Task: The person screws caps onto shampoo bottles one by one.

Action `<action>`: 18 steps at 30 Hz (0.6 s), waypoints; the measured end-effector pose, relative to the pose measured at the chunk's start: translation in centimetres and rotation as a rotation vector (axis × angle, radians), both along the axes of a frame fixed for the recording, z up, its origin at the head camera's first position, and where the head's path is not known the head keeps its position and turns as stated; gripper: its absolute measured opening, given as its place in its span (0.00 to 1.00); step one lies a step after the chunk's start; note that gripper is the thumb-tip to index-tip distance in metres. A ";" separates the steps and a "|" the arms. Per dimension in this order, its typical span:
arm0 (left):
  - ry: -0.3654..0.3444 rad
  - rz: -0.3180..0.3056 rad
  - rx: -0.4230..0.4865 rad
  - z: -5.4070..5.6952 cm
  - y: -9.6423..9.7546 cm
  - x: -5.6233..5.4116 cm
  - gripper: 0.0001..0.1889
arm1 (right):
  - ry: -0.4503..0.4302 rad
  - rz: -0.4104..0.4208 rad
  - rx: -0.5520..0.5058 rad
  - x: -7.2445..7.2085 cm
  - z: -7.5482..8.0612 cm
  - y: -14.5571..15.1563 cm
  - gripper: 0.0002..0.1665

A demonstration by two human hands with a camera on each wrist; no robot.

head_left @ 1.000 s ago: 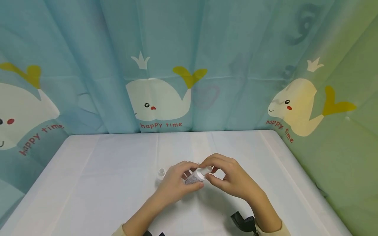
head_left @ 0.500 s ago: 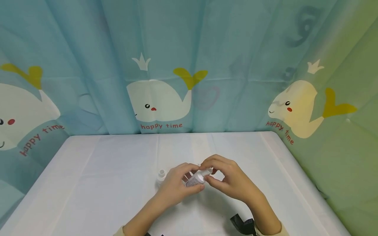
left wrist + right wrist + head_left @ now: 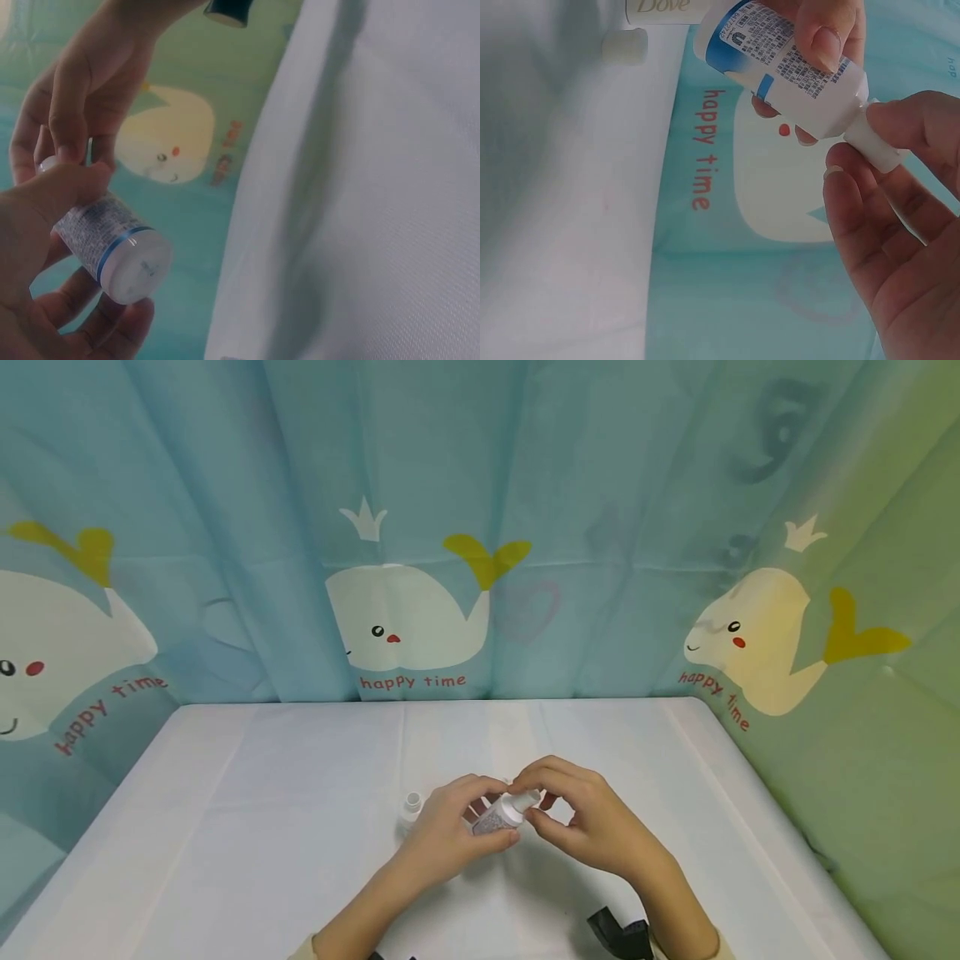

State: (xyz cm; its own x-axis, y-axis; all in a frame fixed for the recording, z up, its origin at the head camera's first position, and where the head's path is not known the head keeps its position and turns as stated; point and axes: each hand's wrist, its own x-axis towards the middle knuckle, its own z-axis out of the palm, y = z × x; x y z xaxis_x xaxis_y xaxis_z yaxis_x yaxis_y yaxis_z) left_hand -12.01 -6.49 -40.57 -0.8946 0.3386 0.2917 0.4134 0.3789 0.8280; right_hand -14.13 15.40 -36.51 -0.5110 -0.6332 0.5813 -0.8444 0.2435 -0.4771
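My left hand (image 3: 448, 831) holds a small white bottle (image 3: 784, 67) round its body. The bottle has a blue band and dense small print, and it tilts with its top towards the right. At its neck sits a white cap (image 3: 875, 141), which my right hand (image 3: 585, 814) pinches between thumb and fingers. In the left wrist view the bottle's pale base (image 3: 139, 266) faces the camera, while fingers cover most of its top. A second white bottle (image 3: 411, 807) stands without a cap just left of my left hand, partly hidden by it.
A loose white cap (image 3: 625, 46) lies on the white table (image 3: 300, 793) near the second bottle, which reads "Dove" in the right wrist view. Black wrist gear (image 3: 621, 933) shows by my right forearm. A whale-print curtain (image 3: 570, 610) hangs behind the table.
Both hands and the bottle stay in nearly the same place. My right fingertips shift slightly about the cap, and the head view moves a little.
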 end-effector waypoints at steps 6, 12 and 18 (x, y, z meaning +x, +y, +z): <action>0.003 0.002 -0.011 0.0 0.0 0.0 0.21 | 0.000 -0.007 0.002 0.0 0.0 0.1 0.22; -0.003 0.002 -0.020 0.2 0.0 0.1 0.22 | 0.031 -0.025 0.008 -0.1 0.0 0.1 0.21; 0.000 0.000 -0.025 0.2 0.0 0.2 0.22 | 0.029 -0.031 0.006 0.1 0.0 -0.1 0.21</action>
State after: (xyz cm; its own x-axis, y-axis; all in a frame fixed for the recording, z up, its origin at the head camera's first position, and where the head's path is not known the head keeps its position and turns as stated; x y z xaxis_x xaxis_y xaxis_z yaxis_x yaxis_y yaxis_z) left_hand -11.84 -6.47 -40.39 -0.8947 0.3456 0.2830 0.4132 0.3995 0.8183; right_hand -14.06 15.29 -36.55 -0.5133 -0.6208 0.5925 -0.8499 0.2720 -0.4513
